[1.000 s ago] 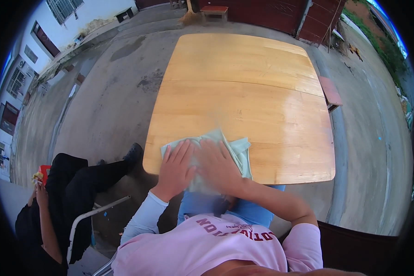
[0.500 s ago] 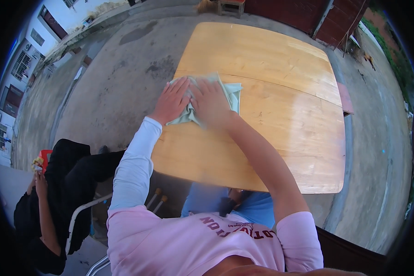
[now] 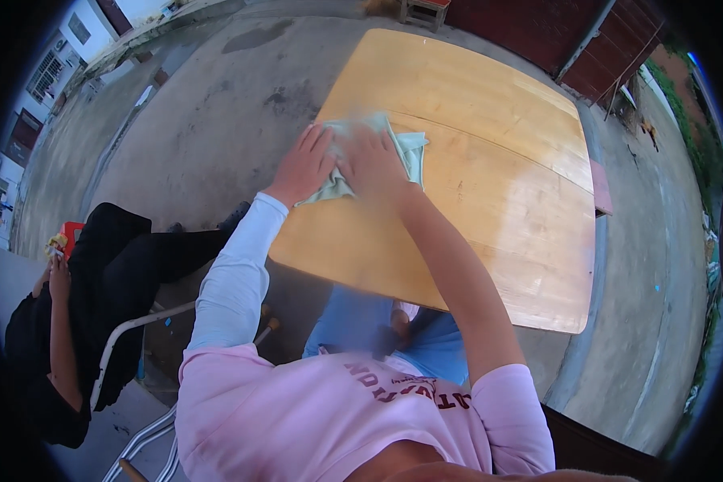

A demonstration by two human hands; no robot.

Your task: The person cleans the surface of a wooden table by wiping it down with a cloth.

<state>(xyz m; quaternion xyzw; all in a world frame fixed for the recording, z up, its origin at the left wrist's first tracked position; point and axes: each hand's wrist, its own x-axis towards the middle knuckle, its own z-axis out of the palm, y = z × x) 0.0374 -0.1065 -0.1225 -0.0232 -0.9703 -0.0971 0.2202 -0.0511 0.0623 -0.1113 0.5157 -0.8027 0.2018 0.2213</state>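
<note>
A pale mint-green cloth (image 3: 412,153) lies crumpled near the left edge of the wooden table (image 3: 498,241), partly under both hands. My left hand (image 3: 304,165) rests flat on its left part, fingers stretched forward. Just to the right, my right hand (image 3: 374,165) lies palm-down on the same cloth, fingers extended and a little blurred. Both arms reach out over the tabletop, the left in a pale sleeve.
A seated person in black (image 3: 112,273) is at the left, holding something small and yellowish. Metal crutches or tubes (image 3: 120,337) stand below them. A low stool (image 3: 424,11) is beyond the table, a pink bench (image 3: 602,189) at its right, a dark red gate (image 3: 522,28) behind.
Both hands and the cloth have moved from the table's near edge forward toward its farther left part, with my arms now extended. The view has shifted slightly.
</note>
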